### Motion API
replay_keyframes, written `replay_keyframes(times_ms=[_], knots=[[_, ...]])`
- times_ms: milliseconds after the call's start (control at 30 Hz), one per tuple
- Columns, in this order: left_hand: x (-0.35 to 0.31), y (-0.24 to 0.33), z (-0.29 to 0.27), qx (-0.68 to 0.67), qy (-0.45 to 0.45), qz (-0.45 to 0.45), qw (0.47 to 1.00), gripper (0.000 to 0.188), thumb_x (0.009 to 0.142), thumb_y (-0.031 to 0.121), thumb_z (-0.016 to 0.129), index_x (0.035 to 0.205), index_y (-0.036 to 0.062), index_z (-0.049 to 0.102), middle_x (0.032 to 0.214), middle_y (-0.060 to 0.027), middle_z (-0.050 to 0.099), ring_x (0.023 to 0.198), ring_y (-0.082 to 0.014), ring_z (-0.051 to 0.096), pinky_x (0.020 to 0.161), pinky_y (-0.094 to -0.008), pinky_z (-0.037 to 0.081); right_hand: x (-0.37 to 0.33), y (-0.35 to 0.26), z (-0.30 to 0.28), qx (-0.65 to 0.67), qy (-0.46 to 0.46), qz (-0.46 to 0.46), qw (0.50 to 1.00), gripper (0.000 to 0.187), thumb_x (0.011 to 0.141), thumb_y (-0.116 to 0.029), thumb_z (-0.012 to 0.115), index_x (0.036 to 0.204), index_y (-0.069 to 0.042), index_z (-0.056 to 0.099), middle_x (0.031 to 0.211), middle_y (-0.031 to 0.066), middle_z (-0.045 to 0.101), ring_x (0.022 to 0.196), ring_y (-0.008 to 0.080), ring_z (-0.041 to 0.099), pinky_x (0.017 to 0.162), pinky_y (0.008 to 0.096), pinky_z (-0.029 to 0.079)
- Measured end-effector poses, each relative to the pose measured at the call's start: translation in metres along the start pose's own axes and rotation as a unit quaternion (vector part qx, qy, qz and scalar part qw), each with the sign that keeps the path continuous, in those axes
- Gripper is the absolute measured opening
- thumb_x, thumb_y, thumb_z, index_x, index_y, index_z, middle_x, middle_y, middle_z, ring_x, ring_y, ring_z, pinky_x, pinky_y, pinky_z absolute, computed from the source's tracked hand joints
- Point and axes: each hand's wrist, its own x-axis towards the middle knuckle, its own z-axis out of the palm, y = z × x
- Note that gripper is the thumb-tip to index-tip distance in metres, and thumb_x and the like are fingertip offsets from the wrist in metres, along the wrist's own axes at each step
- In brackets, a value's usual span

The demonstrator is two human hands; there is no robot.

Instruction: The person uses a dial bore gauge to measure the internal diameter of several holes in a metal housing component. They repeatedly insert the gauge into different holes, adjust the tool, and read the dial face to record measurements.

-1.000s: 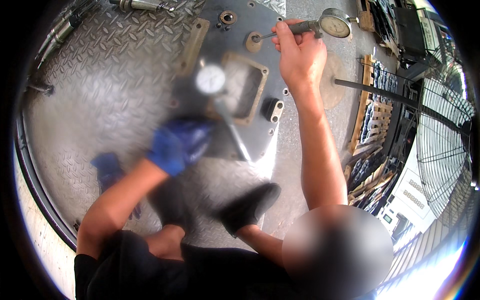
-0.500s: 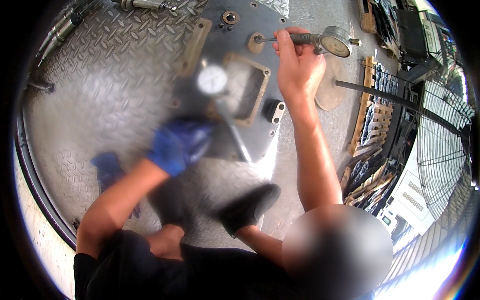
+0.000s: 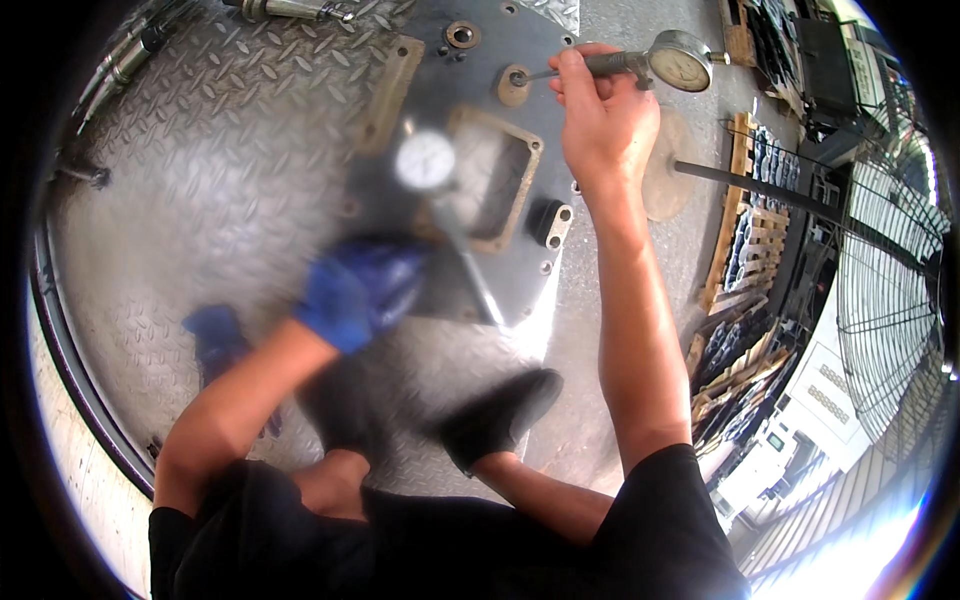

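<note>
My bare right hand (image 3: 608,125) is closed round the dark handle of a dial bore gauge (image 3: 615,65). Its round dial faces up to the right, and its thin probe reaches left to a hole in an oval boss (image 3: 515,85) on a dark grey metal plate (image 3: 400,205). A second gauge (image 3: 425,160), with a white dial and a silver rod, appears over the plate beside a rectangular opening; its middle is blurred. My left hand (image 3: 365,285), in a blue glove, is at the plate's near-left edge. Its fingers are smeared and partly dark, so their grip is unclear.
Another blue glove (image 3: 215,335) lies on the tread-plate surface (image 3: 180,200) at left. Metal tools (image 3: 290,10) rest at the far left. To the right stand a caged fan (image 3: 885,300), its round base (image 3: 665,165), and pallets of parts (image 3: 745,210). My shoe (image 3: 500,415) is near the plate.
My right hand and forearm have shifted slightly right, with the bore gauge's dial moving the same way and a little up. The probe tip remains at the boss hole. My left hand looks unchanged.
</note>
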Motion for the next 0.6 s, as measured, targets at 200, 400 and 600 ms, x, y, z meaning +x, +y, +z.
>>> replay_keyframes(times_ms=[200,400,600], knots=[[0.000,-0.001,0.001,0.001,0.002,0.007,1.000,0.028,0.090,0.019,0.074,0.117,0.0126,0.076,0.095,-0.0108,0.077,0.079,-0.0328,0.073,0.070,-0.0451,0.059,-0.003,0.004,-0.002,0.046,0.009,-0.003,0.999,0.028,0.102,-0.027,0.068,0.107,0.001,0.072,0.083,0.0079,0.075,0.078,0.0150,0.071,0.074,0.0310,0.054],[-0.001,0.001,0.001,0.005,-0.002,-0.006,1.000,0.028,0.091,0.019,0.074,0.118,0.0137,0.076,0.095,-0.0107,0.077,0.079,-0.0325,0.073,0.070,-0.0449,0.059,-0.007,-0.001,-0.001,-0.013,0.008,-0.024,1.000,0.027,0.105,-0.022,0.067,0.109,0.005,0.073,0.093,0.0085,0.079,0.083,0.0125,0.074,0.078,0.0269,0.059],[0.001,-0.002,0.001,0.001,0.006,0.011,1.000,0.029,0.090,0.020,0.074,0.119,0.0136,0.076,0.093,-0.0114,0.075,0.078,-0.0332,0.072,0.069,-0.0451,0.058,-0.010,-0.001,0.008,-0.007,0.076,-0.024,0.997,0.029,0.098,-0.029,0.075,0.097,-0.001,0.074,0.074,0.0093,0.074,0.069,0.0177,0.072,0.069,0.0312,0.054]])
